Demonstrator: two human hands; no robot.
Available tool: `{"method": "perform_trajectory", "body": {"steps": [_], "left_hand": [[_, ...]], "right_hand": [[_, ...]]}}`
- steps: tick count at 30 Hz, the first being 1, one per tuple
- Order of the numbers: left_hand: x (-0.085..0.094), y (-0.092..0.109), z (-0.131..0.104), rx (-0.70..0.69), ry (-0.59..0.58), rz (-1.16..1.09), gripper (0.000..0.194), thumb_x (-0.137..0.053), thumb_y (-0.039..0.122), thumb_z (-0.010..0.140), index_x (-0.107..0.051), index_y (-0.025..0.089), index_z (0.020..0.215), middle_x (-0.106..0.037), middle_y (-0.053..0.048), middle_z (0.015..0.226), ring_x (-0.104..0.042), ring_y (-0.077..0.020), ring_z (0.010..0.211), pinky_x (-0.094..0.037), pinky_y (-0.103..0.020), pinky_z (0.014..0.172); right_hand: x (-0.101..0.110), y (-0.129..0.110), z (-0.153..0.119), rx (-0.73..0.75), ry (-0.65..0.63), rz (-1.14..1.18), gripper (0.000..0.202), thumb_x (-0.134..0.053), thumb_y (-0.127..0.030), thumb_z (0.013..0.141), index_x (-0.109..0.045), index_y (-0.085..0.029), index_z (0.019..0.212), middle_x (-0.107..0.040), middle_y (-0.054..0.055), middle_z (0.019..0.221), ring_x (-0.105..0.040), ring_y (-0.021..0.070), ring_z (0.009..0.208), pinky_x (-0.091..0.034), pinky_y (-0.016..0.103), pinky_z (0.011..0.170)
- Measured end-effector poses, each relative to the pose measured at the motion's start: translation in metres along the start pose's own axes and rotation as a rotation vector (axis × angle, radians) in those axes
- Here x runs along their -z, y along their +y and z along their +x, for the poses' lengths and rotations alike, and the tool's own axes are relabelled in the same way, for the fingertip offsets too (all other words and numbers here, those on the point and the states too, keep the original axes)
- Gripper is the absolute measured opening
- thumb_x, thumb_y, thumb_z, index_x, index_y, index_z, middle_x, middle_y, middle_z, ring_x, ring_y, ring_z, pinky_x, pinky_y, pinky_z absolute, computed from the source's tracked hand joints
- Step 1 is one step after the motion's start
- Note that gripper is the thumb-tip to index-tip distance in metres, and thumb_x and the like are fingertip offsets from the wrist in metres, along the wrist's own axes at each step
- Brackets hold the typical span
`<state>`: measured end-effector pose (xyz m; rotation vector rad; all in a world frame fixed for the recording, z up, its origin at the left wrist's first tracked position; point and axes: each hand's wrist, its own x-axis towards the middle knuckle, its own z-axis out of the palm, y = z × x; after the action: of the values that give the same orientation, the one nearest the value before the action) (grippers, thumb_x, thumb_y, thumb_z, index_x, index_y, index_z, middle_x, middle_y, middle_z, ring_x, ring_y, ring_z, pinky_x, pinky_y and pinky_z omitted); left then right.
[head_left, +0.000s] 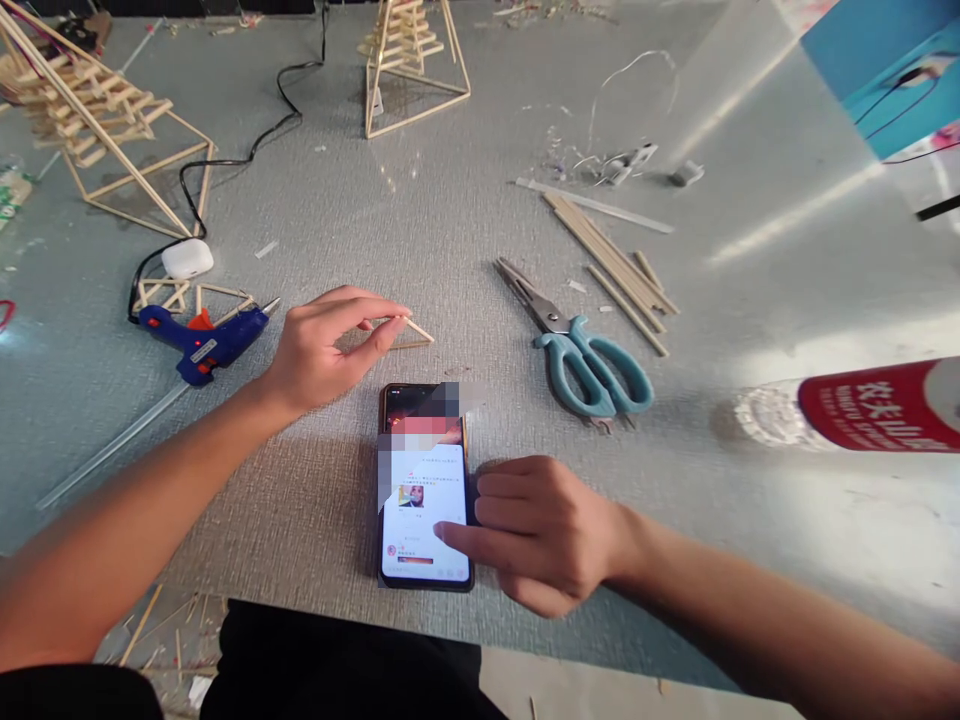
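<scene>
My left hand (330, 345) pinches the corner of a small triangle of thin wooden sticks (420, 330) just above the table. A lit phone (427, 550) lies below it, screen up. With its index finger stretched onto the screen and the other fingers curled, my right hand (540, 530) touches the phone and holds nothing. Scissors with blue-grey handles (589, 375) lie to the right, blades toward the upper left. A blue glue gun (206, 345) with a clear glue stick rests left of my left hand, beside small stick frames (161, 295).
Loose wooden sticks (611, 255) lie beyond the scissors, near tangled clear wire (592, 165). Two stick structures (124, 110) stand at the back, with a black cable (255, 150) between them. A white case (187, 259) sits left; a red-labelled bottle (877, 405) lies right.
</scene>
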<state>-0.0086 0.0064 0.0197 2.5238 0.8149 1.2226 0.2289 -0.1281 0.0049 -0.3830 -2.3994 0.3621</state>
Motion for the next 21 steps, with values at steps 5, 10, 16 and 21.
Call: {"method": "perform_trajectory", "body": {"steps": [5,10,16,21], "left_hand": [[0.0008,0.0015,0.0008,0.015,-0.017,0.023,0.014,-0.062,0.027,0.099,-0.075,0.021,0.1,-0.08,-0.005,0.098,-0.073,-0.0135,0.081,-0.061,-0.029,0.074],[0.001,0.0012,0.0004,0.046,-0.015,0.013,0.015,-0.061,0.027,0.099,-0.075,0.02,0.101,-0.08,-0.004,0.098,-0.072,-0.0129,0.08,-0.06,-0.028,0.076],[0.0007,-0.0006,-0.0007,0.046,-0.018,0.001,0.014,-0.063,0.025,0.098,-0.075,0.018,0.101,-0.079,-0.005,0.097,-0.071,-0.0124,0.079,-0.058,-0.027,0.077],[0.0002,0.0003,-0.0006,0.042,-0.024,0.0,0.014,-0.063,0.025,0.098,-0.075,0.018,0.1,-0.079,-0.005,0.096,-0.07,-0.0117,0.078,-0.058,-0.026,0.075]], "right_hand": [[0.0016,0.0031,-0.0008,-0.044,0.065,0.07,0.031,-0.035,-0.016,0.09,-0.06,-0.015,0.108,-0.054,-0.002,0.06,-0.044,0.0163,0.051,-0.035,0.033,0.05],[0.0025,0.0054,-0.0012,-0.058,0.078,0.107,0.028,-0.037,-0.016,0.091,-0.061,-0.015,0.105,-0.058,-0.001,0.063,-0.048,0.0168,0.053,-0.036,0.033,0.051],[0.0019,0.0052,0.0013,-0.071,0.042,0.069,0.03,-0.037,-0.015,0.091,-0.063,-0.014,0.105,-0.057,-0.001,0.062,-0.045,0.0161,0.052,-0.034,0.032,0.05],[0.0011,0.0047,0.0021,-0.067,0.02,0.056,0.032,-0.037,-0.015,0.09,-0.065,-0.012,0.104,-0.056,-0.001,0.062,-0.043,0.0165,0.052,-0.033,0.033,0.049]]}}
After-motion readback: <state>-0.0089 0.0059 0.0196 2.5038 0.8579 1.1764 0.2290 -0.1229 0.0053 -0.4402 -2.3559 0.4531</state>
